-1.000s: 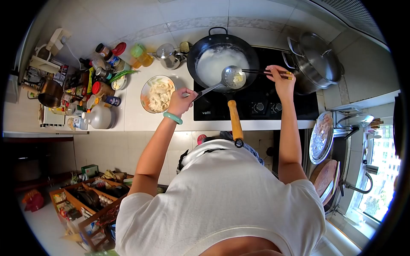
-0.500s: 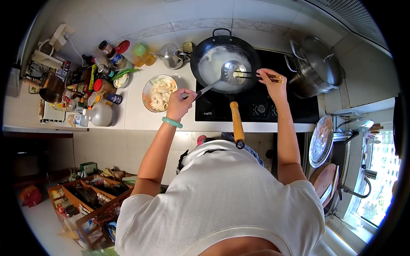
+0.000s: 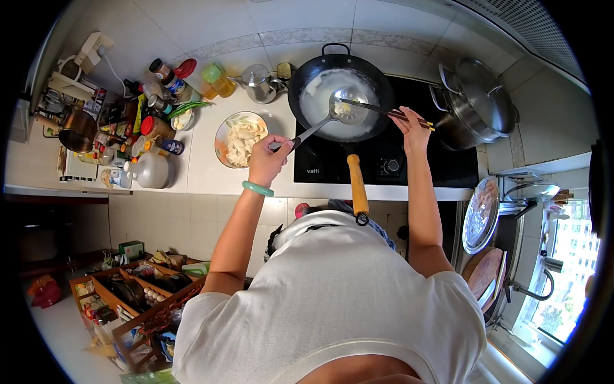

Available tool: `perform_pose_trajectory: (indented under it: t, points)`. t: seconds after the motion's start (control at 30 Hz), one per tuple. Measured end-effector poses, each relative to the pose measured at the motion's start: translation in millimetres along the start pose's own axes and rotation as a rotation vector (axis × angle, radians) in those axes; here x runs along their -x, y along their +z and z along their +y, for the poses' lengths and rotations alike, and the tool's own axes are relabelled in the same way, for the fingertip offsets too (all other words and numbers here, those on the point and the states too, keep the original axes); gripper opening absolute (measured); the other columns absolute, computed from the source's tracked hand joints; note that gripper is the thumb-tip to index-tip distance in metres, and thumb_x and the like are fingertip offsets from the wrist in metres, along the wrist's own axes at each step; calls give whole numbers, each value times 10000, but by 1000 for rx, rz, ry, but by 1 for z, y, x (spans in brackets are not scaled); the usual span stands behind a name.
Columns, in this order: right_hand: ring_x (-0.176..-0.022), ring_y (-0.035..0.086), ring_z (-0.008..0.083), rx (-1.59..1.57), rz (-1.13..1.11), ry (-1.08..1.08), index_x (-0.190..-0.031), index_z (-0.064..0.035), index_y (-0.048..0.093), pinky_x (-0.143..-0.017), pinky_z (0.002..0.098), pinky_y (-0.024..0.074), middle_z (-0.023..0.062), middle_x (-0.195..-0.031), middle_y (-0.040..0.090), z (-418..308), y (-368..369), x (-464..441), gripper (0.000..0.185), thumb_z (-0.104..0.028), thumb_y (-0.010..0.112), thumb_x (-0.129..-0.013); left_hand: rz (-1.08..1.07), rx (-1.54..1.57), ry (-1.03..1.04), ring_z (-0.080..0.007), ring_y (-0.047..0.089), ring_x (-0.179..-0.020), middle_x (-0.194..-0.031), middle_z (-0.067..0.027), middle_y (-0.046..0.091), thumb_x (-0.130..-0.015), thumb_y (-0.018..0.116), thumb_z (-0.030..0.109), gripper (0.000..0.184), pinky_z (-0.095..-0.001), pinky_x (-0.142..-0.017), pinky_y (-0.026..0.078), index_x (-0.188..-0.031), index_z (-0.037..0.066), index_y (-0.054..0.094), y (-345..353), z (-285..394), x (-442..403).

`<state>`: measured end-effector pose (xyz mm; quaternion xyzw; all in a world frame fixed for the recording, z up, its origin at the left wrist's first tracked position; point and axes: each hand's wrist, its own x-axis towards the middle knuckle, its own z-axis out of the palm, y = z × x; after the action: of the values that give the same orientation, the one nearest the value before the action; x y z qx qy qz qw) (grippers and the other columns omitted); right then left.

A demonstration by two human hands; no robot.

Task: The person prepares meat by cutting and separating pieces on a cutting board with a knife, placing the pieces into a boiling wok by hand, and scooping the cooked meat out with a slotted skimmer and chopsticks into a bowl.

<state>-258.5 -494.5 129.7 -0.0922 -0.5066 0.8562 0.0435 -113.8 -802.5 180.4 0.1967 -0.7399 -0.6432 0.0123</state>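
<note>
My left hand [image 3: 267,159] is closed round the handle of a slotted skimmer [image 3: 313,130]. The skimmer's bowl lies over the cloudy liquid in a black wok [image 3: 296,99], with some pale pieces [image 3: 344,109] in it. Between the fingers of my right hand [image 3: 412,128] is a pair of dark chopsticks [image 3: 377,109], their tips at the skimmer's bowl. The wok's wooden handle [image 3: 357,182] points toward me. Left of the skimmer handle stands a patterned plate [image 3: 220,137] heaped with pale, folded pieces of food [image 3: 244,141].
A large lidded steel pot [image 3: 476,102] stands right of the wok on the black gas stove [image 3: 320,168]. A metal kettle [image 3: 258,83], an oil bottle [image 3: 220,83], several jars and a white jug [image 3: 152,171] crowd the counter's left. Below left is a wooden shelf unit [image 3: 96,285].
The chopsticks have swung so that their tips sit further left and higher over the skimmer, and my right hand has moved slightly. The left hand keeps its hold on the skimmer.
</note>
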Motion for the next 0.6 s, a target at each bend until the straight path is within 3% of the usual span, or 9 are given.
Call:
perform_pose_trajectory:
  t: [0.13,0.3,0.6]
  points:
    - [-834,664,286,-79,12,32,-963,86,582,-728,342,577,180,-933,643,-2,4,1,192,-75,594,-858,36,-56,45,-36,426,-405,-528,12,522,-825,649,139,119,-201,-377,283,-834,25,619,-2,-1,2]
    - [-808,669,246,185,-49,-96,-980,78,608,-717,321,574,168,-911,654,-24,14,18,200,-85,598,-865,70,-14,53,-29,408,-399,-509,14,508,-825,644,123,112,-196,-374,262,-844,17,615,-4,-3,3]
    - [-783,667,213,341,-120,-206,-976,66,630,-683,299,576,149,-885,659,-26,29,34,166,-58,577,-877,95,19,67,-20,392,-401,-508,21,493,-828,647,124,119,-190,-370,242,-864,16,612,-6,-5,1]
